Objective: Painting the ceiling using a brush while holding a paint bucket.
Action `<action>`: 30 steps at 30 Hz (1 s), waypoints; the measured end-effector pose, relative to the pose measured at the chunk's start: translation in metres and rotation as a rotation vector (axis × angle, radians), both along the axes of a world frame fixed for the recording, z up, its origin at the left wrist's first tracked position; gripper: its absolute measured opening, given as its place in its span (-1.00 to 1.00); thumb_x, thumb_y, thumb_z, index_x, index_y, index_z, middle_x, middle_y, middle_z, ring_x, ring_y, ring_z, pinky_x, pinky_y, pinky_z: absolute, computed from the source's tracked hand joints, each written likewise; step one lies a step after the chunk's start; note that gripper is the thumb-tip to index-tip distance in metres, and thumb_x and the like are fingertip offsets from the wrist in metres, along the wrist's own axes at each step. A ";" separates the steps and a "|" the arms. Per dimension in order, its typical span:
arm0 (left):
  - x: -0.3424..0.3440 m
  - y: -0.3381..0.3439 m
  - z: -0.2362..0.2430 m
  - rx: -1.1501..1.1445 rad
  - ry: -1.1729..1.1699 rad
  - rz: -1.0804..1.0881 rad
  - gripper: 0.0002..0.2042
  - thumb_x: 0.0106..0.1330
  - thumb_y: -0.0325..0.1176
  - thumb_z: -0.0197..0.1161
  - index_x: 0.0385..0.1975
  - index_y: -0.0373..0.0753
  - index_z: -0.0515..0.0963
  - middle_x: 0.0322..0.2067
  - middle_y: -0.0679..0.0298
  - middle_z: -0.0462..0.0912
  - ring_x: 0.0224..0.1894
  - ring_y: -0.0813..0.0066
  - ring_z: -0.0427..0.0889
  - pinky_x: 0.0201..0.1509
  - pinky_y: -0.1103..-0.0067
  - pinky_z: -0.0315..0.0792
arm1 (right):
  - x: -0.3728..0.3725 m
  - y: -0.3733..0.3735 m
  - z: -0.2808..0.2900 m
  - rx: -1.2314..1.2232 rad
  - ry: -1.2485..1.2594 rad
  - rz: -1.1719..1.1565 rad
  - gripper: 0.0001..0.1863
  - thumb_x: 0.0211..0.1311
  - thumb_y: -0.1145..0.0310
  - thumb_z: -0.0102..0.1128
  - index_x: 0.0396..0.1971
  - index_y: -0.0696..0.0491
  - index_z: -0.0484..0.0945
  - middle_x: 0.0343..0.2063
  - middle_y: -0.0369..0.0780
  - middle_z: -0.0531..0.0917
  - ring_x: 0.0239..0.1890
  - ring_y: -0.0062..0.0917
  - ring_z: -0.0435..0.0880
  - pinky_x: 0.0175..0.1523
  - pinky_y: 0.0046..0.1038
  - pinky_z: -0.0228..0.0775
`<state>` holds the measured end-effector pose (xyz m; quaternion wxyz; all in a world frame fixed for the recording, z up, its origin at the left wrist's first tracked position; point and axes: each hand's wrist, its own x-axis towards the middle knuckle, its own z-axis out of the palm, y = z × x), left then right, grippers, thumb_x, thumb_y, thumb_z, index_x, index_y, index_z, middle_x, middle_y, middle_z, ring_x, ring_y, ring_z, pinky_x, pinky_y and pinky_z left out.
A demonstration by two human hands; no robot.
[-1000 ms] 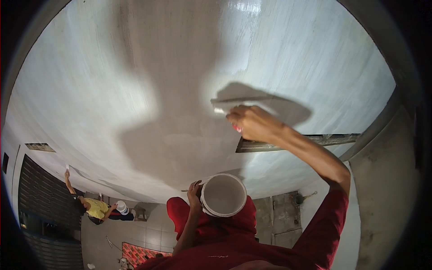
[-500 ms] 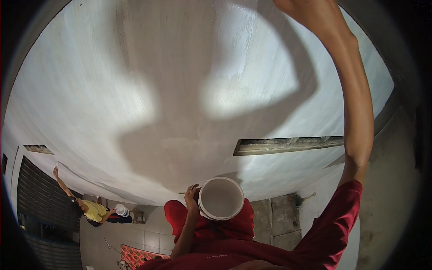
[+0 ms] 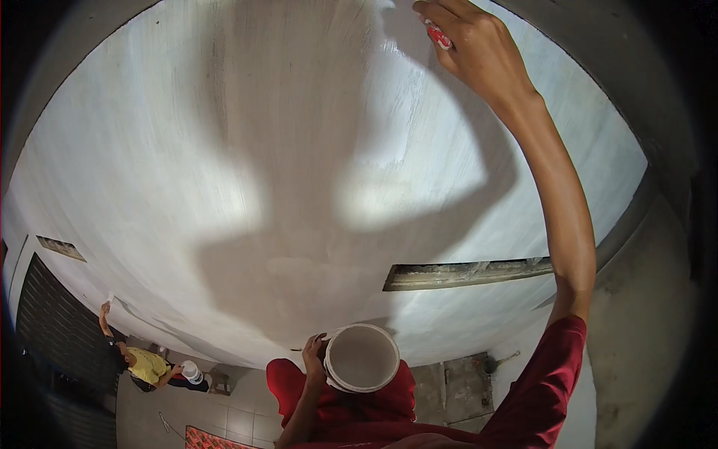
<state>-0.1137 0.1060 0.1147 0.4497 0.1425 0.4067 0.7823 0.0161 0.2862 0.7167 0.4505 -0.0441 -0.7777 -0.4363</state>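
Note:
My right hand (image 3: 475, 45) is raised high against the pale wall (image 3: 299, 165), at the upper edge of the view. Its fingers are closed around a paintbrush with a red handle (image 3: 439, 36); the bristles do not show. Shiny wet streaks mark the wall just left of that hand. Low in front of me, my left hand (image 3: 315, 358) grips the left side of a white bucket (image 3: 363, 358). Pale, greyish-white material shows inside the bucket, though its depth is hard to judge. The bucket is held over my red-clothed legs.
A long recessed opening (image 3: 467, 274) cuts into the wall at right. At lower left, another person in a yellow top (image 3: 148, 364) reaches to the wall and holds a white bucket (image 3: 192, 372). A dark slatted gate (image 3: 56, 322) and a red patterned mat (image 3: 213, 439) are also there.
My right hand has come down and left into fuller view, showing the red handle. My left hand keeps hold of the bucket. The whole view has tilted slightly upward.

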 end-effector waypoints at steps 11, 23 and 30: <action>0.001 0.001 -0.002 0.000 -0.013 0.001 -0.70 0.34 -0.33 -0.04 -0.07 -0.41 0.42 -0.27 0.01 0.64 -0.23 0.28 0.64 -0.07 0.46 0.46 | -0.009 0.017 0.000 0.153 0.025 -0.056 -0.69 -0.06 0.51 0.22 -0.22 0.22 0.55 -0.22 -0.02 0.61 -0.22 -0.28 0.64 -0.16 -0.38 0.57; 0.002 0.000 0.005 0.025 -0.023 -0.009 -0.68 0.32 -0.33 -0.04 -0.06 -0.43 0.40 -0.26 -0.05 0.63 -0.20 0.23 0.63 -0.04 0.43 0.46 | -0.018 0.035 -0.008 0.108 0.022 -0.190 -0.66 -0.06 0.49 0.21 -0.19 0.20 0.53 -0.20 -0.03 0.59 -0.23 -0.32 0.64 -0.20 -0.43 0.58; 0.002 0.000 0.004 0.015 0.003 0.012 -0.68 0.33 -0.32 -0.04 -0.05 -0.43 0.40 -0.26 -0.06 0.63 -0.20 0.22 0.63 -0.04 0.43 0.46 | -0.009 0.024 -0.016 0.078 0.047 -0.060 -0.68 -0.04 0.50 0.21 -0.20 0.20 0.54 -0.17 -0.01 0.60 -0.25 -0.32 0.64 -0.21 -0.43 0.59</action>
